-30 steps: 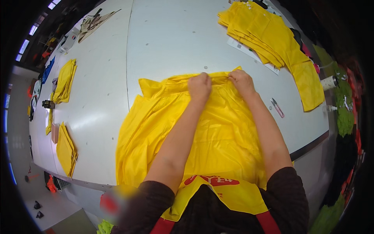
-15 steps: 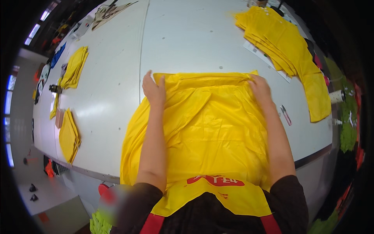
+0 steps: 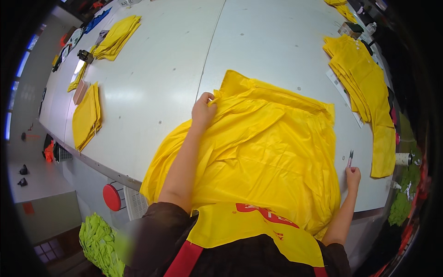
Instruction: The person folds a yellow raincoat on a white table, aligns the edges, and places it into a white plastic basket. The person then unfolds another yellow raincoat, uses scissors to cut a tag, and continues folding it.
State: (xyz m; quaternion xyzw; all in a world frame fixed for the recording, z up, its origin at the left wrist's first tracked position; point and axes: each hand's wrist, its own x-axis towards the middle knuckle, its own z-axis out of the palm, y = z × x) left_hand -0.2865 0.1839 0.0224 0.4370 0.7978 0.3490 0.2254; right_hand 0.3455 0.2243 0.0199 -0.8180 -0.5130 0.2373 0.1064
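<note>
A large piece of yellow fabric [image 3: 263, 143] lies gathered over the table's near edge, with a hemmed band along its far side. My left hand [image 3: 203, 110] pinches its far left corner, fingers closed on the cloth. To the right of the fabric, my right hand [image 3: 353, 177] is closed round the handle end of small thread snips [image 3: 350, 159]. Their dark blades point away from me, and most of the handle is hidden by the fingers.
Stacked yellow pieces [image 3: 360, 78] lie at the right, over a white sheet [image 3: 340, 90]. More folded yellow cloth [image 3: 87, 117] sits at the left edge, near a small black device [image 3: 85, 56]. A red stool [image 3: 111, 197] and lime-green cloth [image 3: 99, 244] are below the table.
My right hand has let go of the fabric's far right corner and closed on the snips. The left hand still holds its corner. The whole view has shifted and turned.
</note>
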